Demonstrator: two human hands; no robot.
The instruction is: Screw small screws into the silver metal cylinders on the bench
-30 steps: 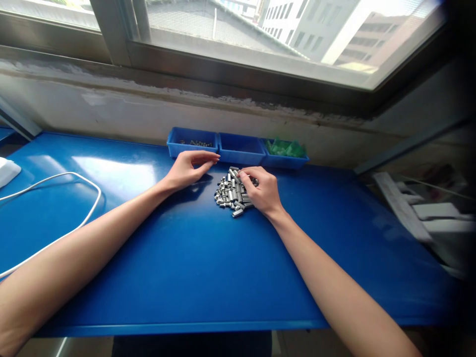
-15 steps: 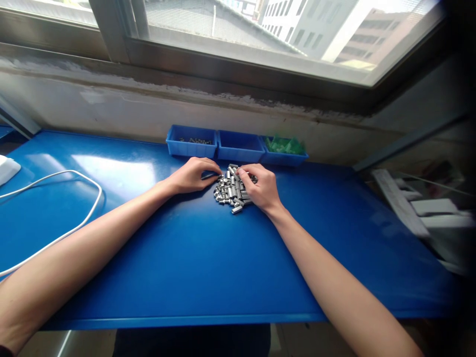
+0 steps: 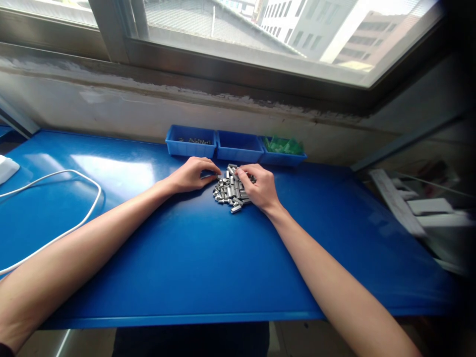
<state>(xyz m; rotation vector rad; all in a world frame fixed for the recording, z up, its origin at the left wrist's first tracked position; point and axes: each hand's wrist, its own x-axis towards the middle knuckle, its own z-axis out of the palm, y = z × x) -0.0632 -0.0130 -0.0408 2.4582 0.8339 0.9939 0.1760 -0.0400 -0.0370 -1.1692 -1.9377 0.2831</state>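
A pile of small silvery metal pieces point(image 3: 231, 191) lies on the blue table, many shaped like short hexagonal standoffs, with shorter nut-like or screw-like parts on its left side. My left hand point(image 3: 194, 174) rests at the pile's left edge, thumb and index finger pinched together at the tips. Whether a small piece sits between them is hard to make out. From the right, my right hand point(image 3: 260, 186) reaches over the pile, covering part of it. Its thumb and fingertips are closed at the pile's upper edge, and what they hold is hidden.
Behind the pile stand three joined blue bins: the left bin point(image 3: 190, 148) with small metal parts, a middle bin point(image 3: 240, 151), and the right bin point(image 3: 283, 158) with green translucent pieces. A white cable point(image 3: 97, 198) loops across the blue table point(image 3: 186, 277) at left. A window runs behind.
Almost nothing differs. Both hands keep their places at the pile, and the whole view has shifted very slightly.
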